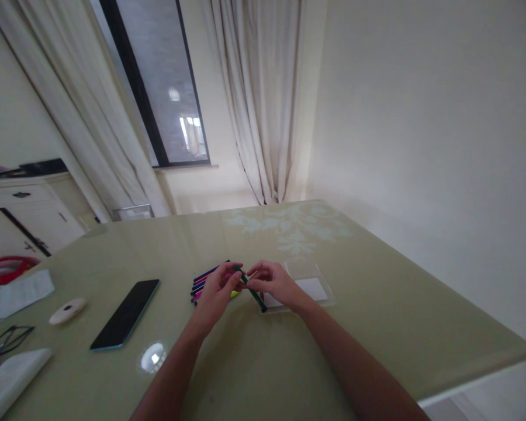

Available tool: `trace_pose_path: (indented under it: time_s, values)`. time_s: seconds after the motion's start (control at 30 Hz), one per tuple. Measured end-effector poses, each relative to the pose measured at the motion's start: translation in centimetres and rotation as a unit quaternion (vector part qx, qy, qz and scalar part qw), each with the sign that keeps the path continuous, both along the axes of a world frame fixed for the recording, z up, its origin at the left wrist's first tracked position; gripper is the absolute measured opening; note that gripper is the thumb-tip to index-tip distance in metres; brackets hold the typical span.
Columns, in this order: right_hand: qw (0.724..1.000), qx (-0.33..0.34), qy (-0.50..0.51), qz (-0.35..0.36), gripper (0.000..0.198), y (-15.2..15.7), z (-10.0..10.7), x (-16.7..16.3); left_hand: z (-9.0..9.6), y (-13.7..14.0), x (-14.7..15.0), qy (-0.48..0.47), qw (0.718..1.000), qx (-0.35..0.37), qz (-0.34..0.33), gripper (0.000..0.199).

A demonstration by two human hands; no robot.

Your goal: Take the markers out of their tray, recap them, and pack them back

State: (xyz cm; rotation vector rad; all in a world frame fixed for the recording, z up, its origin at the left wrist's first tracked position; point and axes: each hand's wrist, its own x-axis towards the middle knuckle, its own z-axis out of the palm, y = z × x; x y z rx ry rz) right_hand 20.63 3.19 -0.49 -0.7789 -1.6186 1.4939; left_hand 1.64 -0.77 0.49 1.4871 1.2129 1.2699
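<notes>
Room: a pale wall (421, 117) on the right, a dark-framed window (166, 70) with cream curtains (263, 88), and a white cabinet (9, 199) off to the left.
Table: a glossy green top (377, 339) with a pale leaf pattern at its far end; a dark-screened phone (125, 316) lies left of the hands, a rounded white object (67, 311) beyond it.
Clear case: a flat, see-through case (300, 268) with a white insert, lying under and just beyond the right hand.
Left hand: the hand (219, 289) is above the pen row, thumb and fingers closed round the green pen near its far end.
Right hand: the hand (272, 282) is nearer the case, its fingertips bunched at the barrel just below the left's; pinching or merely touching, I can't tell from here.
Pen row: several coloured pens (204, 275) side by side, partly hidden by the left hand.
Green pen: the dark green pen (254, 295) sits between the hands, slanting from far left to near right; its near end juts free below both, over the case's near left corner, contact unclear.
</notes>
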Motion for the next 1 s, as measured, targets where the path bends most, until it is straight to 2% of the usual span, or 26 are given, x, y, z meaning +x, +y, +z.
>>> trace_pose_path:
  time_s: [0.13, 0.23, 0.33, 0.43, 0.5, 0.73, 0.83, 1.0]
  values:
    - [0.999, 0.024, -0.017, -0.023, 0.036, 0.4, 0.2, 0.5, -0.3, 0.1, 0.3, 0.010, 1.000, 0.005, 0.024, 0.051]
    - [0.992, 0.044, -0.055, -0.108, 0.025, 1.4, 0.1, 1.5, -0.8, -0.2, 0.5, 0.119, 0.992, 0.046, 0.024, 0.041]
    - [0.980, 0.024, -0.118, -0.160, 0.018, 2.2, -0.2, 2.7, -1.2, -0.8, 1.0, 0.240, 0.964, 0.098, -0.050, 0.028]
    - [0.977, -0.018, -0.159, -0.145, 0.016, 2.4, -0.7, 3.1, -1.3, -1.5, 1.8, 0.292, 0.940, 0.117, -0.129, 0.035]
    - [0.977, -0.027, -0.170, -0.130, 0.015, 2.2, -1.1, 2.9, -1.2, -1.9, 2.2, 0.317, 0.931, 0.111, -0.146, 0.036]
    - [0.968, 0.000, -0.210, -0.141, 0.014, 1.9, -2.1, 2.2, -1.6, -1.9, 2.2, 0.377, 0.908, 0.120, -0.138, 0.030]
    - [0.964, 0.019, -0.229, -0.131, 0.014, 1.9, -2.1, 2.2, -1.8, -1.8, 2.2, 0.405, 0.894, 0.130, -0.141, 0.027]
    - [0.958, 0.012, -0.251, -0.140, 0.019, 1.7, -1.8, 1.9, -1.6, -1.8, 2.3, 0.432, 0.880, 0.142, -0.138, 0.025]
